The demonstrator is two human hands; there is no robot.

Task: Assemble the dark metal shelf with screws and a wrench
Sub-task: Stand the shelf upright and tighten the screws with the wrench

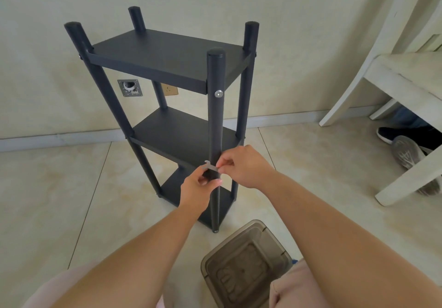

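My left hand (199,184) and right hand (241,165) pinch the thin, stiff wrench (210,167) against the shelf's (167,54) front post (215,121). Flat steel slips easily; I grip its ends.

Matt dark metal shelf (167,51); bare, seemingly steel wrench (210,167).

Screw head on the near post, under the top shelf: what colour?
Shiny silver against the dark post; the screw head shows clearly in the head view.
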